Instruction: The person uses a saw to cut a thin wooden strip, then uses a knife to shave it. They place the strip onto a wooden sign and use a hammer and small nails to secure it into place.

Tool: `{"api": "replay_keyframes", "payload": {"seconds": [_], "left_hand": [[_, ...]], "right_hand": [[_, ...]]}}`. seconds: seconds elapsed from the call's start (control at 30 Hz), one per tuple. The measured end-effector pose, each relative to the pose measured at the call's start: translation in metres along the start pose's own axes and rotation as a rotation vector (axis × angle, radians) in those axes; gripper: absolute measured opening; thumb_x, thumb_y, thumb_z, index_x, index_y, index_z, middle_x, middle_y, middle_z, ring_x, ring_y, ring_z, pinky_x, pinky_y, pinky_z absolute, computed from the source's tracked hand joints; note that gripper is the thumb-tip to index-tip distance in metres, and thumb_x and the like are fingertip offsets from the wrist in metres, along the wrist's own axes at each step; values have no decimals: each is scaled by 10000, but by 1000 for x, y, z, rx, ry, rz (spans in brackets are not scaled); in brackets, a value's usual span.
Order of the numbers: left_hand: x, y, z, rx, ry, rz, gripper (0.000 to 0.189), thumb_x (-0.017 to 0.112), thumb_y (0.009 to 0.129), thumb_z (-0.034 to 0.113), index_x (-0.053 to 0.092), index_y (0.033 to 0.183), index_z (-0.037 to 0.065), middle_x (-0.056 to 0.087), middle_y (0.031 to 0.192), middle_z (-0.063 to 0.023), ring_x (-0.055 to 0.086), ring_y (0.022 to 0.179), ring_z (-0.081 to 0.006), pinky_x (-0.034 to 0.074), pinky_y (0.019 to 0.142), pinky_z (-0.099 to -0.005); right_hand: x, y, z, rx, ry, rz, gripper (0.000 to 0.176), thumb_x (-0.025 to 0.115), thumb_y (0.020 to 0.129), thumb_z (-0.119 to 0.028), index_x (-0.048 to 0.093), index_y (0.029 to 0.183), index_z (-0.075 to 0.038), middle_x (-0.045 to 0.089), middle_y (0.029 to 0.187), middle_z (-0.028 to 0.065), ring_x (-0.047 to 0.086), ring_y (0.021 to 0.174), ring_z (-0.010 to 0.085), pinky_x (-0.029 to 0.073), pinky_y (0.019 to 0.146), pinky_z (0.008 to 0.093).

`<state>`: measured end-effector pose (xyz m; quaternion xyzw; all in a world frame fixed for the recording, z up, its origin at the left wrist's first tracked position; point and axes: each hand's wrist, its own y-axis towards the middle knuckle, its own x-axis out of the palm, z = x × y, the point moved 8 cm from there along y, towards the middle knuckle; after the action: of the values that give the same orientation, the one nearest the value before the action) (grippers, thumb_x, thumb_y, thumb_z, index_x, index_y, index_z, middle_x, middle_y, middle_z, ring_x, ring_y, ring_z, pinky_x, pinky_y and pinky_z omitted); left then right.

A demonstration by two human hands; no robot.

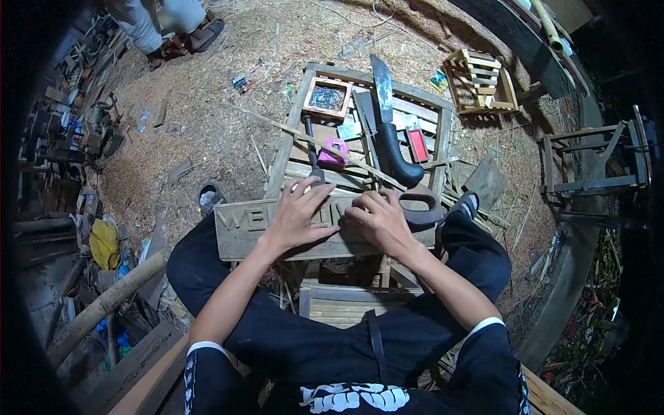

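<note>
The slatted wooden bench (pixel 285 149) runs away from you between your knees. Across its near end lies the carved plank (pixel 242 232), directly under your fingers. Its long axis goes left to right, square to your forearms, and letters are cut into its face (W, E and L read clearly to the left of your fingers; the rest are covered). Both hands are on the plank's middle, a little right of centre. The left end therefore sticks out much further past your fingers than the right end does. Beyond your right fingertips a big machete (pixel 387 124) lies lengthwise on the slats, dark handle towards you and blade pointing away. Your left hand (pixel 297 214) lies flat with the fingers spread, pressing on the wood and gripping nothing, and its tips reach the plank's far edge. Your right hand (pixel 380 221) sits just beside it, a narrow gap apart, knuckles raised and fingers curled onto the surface. You cannot tell whether they pinch anything small. A dark-handled tool (pixel 309 145) lies just ahead of your left fingertips, pointing away. A pink tape measure (pixel 334 153) sits a little further off, between the two hands' lines.
</note>
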<state>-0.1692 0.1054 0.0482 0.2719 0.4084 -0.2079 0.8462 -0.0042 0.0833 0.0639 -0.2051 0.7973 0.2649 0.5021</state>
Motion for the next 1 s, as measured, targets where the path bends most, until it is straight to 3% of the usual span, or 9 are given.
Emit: {"api": "replay_keyframes", "payload": {"seconds": [0.17, 0.27, 0.4, 0.43, 0.47, 0.63, 1.0], "left_hand": [[-21, -6, -18, -41, 64, -3, 904, 950, 652, 522, 671, 1383, 71, 678, 1374, -103, 553, 1348, -302, 339, 1183, -489], [-22, -17, -38, -179, 36, -47, 897, 945, 660, 534, 675, 1369, 56, 687, 1348, -116, 580, 1306, -315, 340, 1182, -494], [-21, -27, -34, -205, 17, -63, 868, 926, 702, 539, 672, 1364, 37, 702, 1279, -120, 598, 1260, -312, 338, 1177, -494], [-20, -28, -34, -211, 15, -63, 868, 926, 702, 539, 672, 1364, 37, 702, 1279, -120, 598, 1260, -312, 338, 1177, -494], [-20, -28, -31, -172, 26, -51, 856, 919, 714, 541, 672, 1362, 40, 702, 1277, -116, 596, 1260, -309, 330, 1179, -499], [-20, -24, -22, -111, 39, -22, 823, 901, 738, 545, 673, 1359, 54, 700, 1281, -104, 584, 1276, -303, 307, 1188, -515], [-5, -10, -10, -18, 10, -34, 706, 871, 783, 504, 702, 1321, 79, 706, 1271, -84, 566, 1321, -282, 317, 1184, -484]], "right_hand": [[-10, 6, 9, 66, 28, 51, 233, 794, 850, -115, 735, 1074, -131, 693, 938, 21, 660, 955, 215, 452, 908, 406], [-2, 5, 20, 113, 66, 57, 210, 794, 861, -122, 733, 1062, -129, 694, 946, 23, 659, 969, 219, 447, 919, 408], [4, 4, 15, 117, 86, 38, 205, 809, 860, -144, 745, 1054, -129, 691, 952, 27, 651, 1004, 225, 434, 936, 422], [0, 4, 12, 114, 76, 82, 276, 811, 810, -117, 744, 1078, -127, 685, 990, 39, 634, 1048, 239, 433, 943, 434], [-5, 4, 10, 110, 67, 126, 350, 814, 761, -90, 742, 1102, -125, 679, 1027, 50, 618, 1092, 254, 431, 950, 446], [9, 2, 15, 238, 112, 51, 204, 831, 852, -167, 785, 1045, -118, 669, 1020, 48, 600, 1032, 262, 407, 932, 454], [0, 4, 16, 226, 94, 45, 193, 816, 863, -181, 798, 1048, -130, 675, 1011, 30, 610, 1049, 241, 387, 950, 487]]}}
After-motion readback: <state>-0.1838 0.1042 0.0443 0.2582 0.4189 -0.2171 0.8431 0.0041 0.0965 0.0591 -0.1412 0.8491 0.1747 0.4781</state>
